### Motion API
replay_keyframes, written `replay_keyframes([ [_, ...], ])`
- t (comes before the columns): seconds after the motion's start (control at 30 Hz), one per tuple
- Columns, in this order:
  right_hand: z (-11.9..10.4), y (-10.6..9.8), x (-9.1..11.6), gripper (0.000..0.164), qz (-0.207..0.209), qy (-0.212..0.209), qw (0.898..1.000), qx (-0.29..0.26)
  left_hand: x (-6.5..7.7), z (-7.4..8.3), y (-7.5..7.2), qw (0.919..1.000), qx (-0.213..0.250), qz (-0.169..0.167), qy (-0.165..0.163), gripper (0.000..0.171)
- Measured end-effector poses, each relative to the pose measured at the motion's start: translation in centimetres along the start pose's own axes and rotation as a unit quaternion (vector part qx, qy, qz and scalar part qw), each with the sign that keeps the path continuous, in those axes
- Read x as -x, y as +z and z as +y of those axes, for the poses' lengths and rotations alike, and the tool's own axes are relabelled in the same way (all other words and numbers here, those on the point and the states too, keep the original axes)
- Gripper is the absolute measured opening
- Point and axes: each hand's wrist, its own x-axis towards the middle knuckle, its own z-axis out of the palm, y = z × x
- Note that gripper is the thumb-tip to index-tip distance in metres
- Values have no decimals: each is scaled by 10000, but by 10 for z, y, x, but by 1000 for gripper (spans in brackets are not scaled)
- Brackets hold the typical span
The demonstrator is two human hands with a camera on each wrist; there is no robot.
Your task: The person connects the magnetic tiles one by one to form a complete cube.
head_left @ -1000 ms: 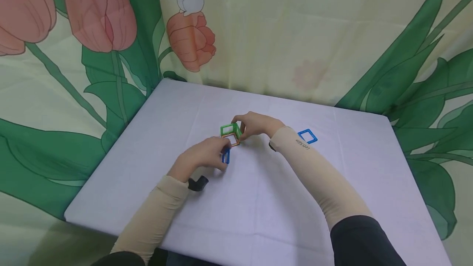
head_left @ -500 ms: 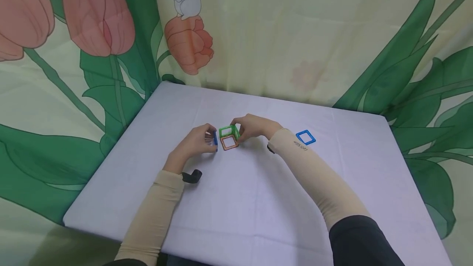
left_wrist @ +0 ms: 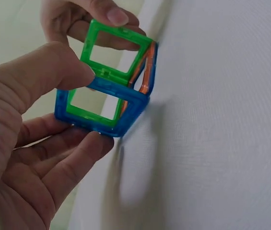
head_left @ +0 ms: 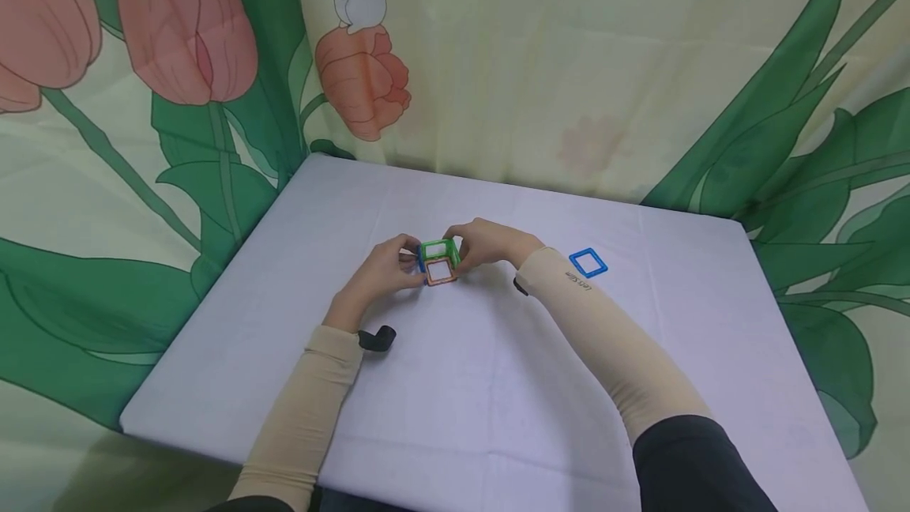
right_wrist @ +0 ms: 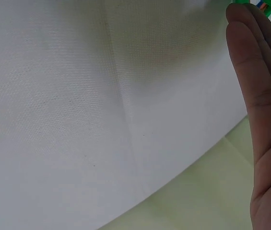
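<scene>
My left hand (head_left: 384, 269) pinches a blue square magnetic tile (left_wrist: 134, 117) between thumb and fingers, upright against the left side of a small box of frame tiles. In the left wrist view its edge meets a green tile (left_wrist: 109, 73) of the box. An orange tile (head_left: 441, 282) forms the face towards me, and another blue edge shows behind it. From the other side my right hand (head_left: 498, 243) holds the box by its green right side, thumb and fingertips on it. In the right wrist view only a corner of the box shows past the right fingers (right_wrist: 245, 45).
A loose blue square tile (head_left: 596, 272) lies flat on the white-covered table (head_left: 512, 385), right of the right wrist. Behind the table hangs a curtain (head_left: 498, 62) printed with tulips and a rabbit.
My left hand has carried the blue tile from in front of the box round to its left side, then right, up against it. The right hand has stayed on the box.
</scene>
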Motion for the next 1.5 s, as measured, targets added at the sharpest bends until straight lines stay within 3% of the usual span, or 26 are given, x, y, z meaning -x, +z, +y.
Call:
replay_keyframes([
  [0.27, 1, 2, 1, 68, 7, 21, 10000, -17, -2, -4, 4, 9995, 199, 19, 228, 70],
  [0.7, 4, 10, 1, 69, -15, 48, 9999, -87, 0, -15, 12, 9992, 376, -6, 153, 70],
  [0.83, 12, 4, 8, 74, 180, 37, 9996, -214, 0, -16, 13, 9995, 291, 11, 124, 71],
  [1.0, 40, -15, 40, 68, 800, 344, 9945, -581, 0, -14, 14, 9996, 198, 156, 151, 71],
  [1.17, 79, -20, 83, 54, 1123, 1068, 9874, -311, 1, -15, 13, 9997, 153, 177, 101, 71],
  [1.3, 95, -9, 111, 52, 835, 1399, 9866, 4, 3, -15, 11, 9996, 118, 237, 51, 72],
  [1.5, 96, 12, 149, 64, 146, 1839, 9818, 459, 1, -15, 9, 9994, 207, 227, 145, 72],
])
